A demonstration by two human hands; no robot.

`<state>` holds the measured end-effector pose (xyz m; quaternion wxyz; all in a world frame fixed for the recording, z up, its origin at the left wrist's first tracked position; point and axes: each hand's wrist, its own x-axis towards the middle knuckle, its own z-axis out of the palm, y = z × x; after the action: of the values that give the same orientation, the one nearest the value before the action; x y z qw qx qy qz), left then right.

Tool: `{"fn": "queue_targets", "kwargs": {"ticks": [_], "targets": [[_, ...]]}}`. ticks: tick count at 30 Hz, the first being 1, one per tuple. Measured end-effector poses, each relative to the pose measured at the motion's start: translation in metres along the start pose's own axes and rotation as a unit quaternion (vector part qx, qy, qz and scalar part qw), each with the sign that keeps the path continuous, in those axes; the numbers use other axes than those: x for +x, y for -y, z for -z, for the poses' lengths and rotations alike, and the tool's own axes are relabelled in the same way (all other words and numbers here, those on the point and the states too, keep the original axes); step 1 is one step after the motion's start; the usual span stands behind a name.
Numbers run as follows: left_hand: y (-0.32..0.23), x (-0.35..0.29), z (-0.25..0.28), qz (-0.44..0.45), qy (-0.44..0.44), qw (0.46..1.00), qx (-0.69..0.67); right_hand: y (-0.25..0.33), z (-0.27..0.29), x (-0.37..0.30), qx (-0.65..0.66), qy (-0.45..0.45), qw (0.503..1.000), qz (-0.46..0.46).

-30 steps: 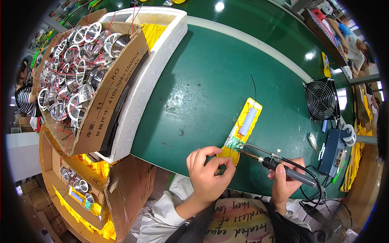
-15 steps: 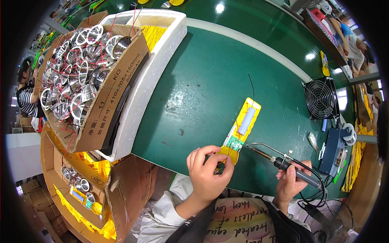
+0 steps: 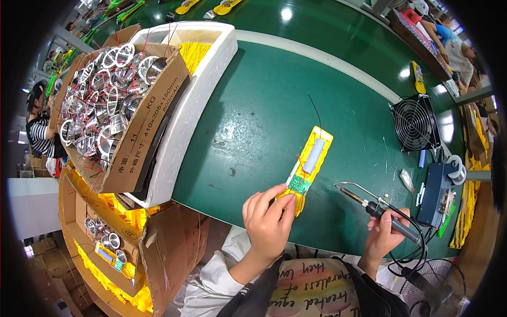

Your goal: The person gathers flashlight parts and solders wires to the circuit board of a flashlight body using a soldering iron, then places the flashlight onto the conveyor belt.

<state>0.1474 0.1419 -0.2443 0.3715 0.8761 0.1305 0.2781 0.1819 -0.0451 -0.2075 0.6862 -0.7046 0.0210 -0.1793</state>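
A yellow plastic housing (image 3: 323,138) lies on the green tabletop, with a lilac cylindrical battery (image 3: 315,156) and a small green circuit board (image 3: 299,185) in it. A thin black wire (image 3: 315,108) sticks out past its far end. My left hand (image 3: 269,216) is at the housing's near end, thumb and forefinger drawn together beside the board; what they pinch is hidden. My right hand (image 3: 384,235) grips a soldering iron (image 3: 376,210) by its dark handle. A thin curved metal tube runs along the iron, and its tip is in the air right of the board.
At left, a carton (image 3: 138,140) of silvery reflector cups with red wires sits by a white foam box (image 3: 222,58) holding yellow wires. On the right stand a black fan (image 3: 415,125), a dark-blue soldering station (image 3: 434,193) and a solder spool (image 3: 457,169). Wire scraps lie about.
The soldering iron's tip has drawn away from the board to the right. My left fingers have straightened and come closer together by the board. The whole view has shifted slightly.
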Motion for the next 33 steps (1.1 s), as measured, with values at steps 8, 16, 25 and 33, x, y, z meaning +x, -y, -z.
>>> {"fn": "queue_targets", "kwargs": {"ticks": [8, 16, 25, 33], "targets": [[0.000, 0.009, 0.011, -0.017, 0.032, 0.999, -0.013, -0.003, 0.013, 0.004, -0.005, -0.010, 1.000, 0.011], [-0.026, 0.061, 0.013, 0.017, 0.285, 0.951, 0.118, -0.016, 0.047, 0.029, -0.043, -0.109, 0.992, 0.045], [-0.032, 0.100, 0.025, -0.316, 0.438, 0.825, 0.164, -0.023, 0.066, 0.038, -0.040, -0.153, 0.986, 0.059], [-0.023, 0.096, 0.027, -0.404, 0.451, 0.778, 0.167, -0.029, 0.060, 0.037, -0.034, -0.148, 0.988, 0.041]]}}
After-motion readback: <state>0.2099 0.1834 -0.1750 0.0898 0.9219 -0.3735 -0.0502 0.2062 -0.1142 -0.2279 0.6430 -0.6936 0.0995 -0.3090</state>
